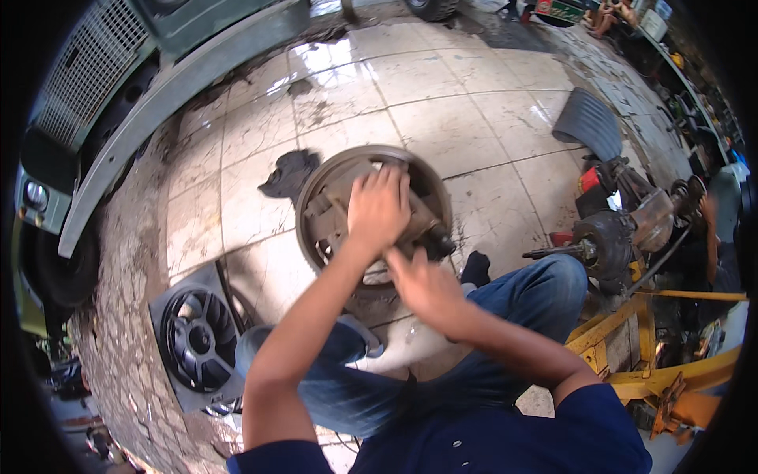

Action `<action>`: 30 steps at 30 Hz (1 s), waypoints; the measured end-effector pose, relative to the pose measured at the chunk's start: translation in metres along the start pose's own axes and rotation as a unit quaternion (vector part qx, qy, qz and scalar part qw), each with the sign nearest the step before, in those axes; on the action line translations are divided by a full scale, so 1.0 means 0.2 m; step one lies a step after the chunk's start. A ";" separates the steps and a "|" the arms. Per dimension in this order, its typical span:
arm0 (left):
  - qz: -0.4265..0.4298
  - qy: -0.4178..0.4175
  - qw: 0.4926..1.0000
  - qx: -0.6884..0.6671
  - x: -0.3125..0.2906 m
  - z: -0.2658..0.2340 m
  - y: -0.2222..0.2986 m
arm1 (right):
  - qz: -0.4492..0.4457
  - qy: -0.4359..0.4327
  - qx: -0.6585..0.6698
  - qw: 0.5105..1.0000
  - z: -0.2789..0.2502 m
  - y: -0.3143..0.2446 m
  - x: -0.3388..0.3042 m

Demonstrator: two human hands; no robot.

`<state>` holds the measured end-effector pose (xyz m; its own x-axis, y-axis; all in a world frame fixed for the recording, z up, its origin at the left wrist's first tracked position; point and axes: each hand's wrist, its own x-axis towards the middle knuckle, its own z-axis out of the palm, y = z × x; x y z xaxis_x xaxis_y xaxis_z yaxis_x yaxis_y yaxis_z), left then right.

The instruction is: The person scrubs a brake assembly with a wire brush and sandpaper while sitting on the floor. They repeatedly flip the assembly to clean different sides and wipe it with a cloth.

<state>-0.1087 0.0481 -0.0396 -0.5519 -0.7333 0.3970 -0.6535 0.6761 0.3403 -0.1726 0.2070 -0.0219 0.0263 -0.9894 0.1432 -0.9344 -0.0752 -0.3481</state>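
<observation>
In front of me on the tiled floor is a round, dirty metal wheel or drum [303, 229] with a raised rim. A greasy metal part with a dark cylindrical end [442, 239] lies across its inside. My left hand [379, 207] lies over the top of this part, its fingers bent around it near the far rim. Closer to me, my right hand [426, 291] is at the near side of the same part, fingers curled and a little blurred. Whatever sits under those right fingers is hidden. A black rag [290, 174] lies just left of the wheel.
By my left knee lies a black radiator fan [197, 338] in its shroud. A vehicle's bumper [134, 134] curves along the left. Greasy gearbox-like parts [624, 225], a curved dark sheet [588, 125] and a yellow metal frame [632, 355] are on the right. A person's arm shows beyond.
</observation>
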 end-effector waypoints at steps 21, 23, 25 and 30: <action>-0.044 -0.002 0.999 -0.003 0.25 0.04 -0.08 | 0.012 0.011 -0.029 0.999 -0.04 0.09 0.19; -0.026 -0.006 1.000 0.007 0.16 0.10 0.00 | 0.026 -0.024 -0.041 0.999 -0.02 0.12 0.15; 0.017 0.007 1.000 0.016 -0.05 0.04 0.15 | 0.045 -0.051 -0.028 0.997 -0.07 0.06 -0.13; -0.056 -0.034 0.997 0.031 0.18 -0.04 -0.06 | -0.014 0.035 0.002 0.999 -0.01 0.07 0.17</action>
<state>-0.1163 0.0140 -0.0224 -0.5065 -0.8084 0.3000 -0.7423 0.5858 0.3253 -0.1855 0.1724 -0.0201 0.0280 -0.9754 0.2185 -0.9325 -0.1042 -0.3459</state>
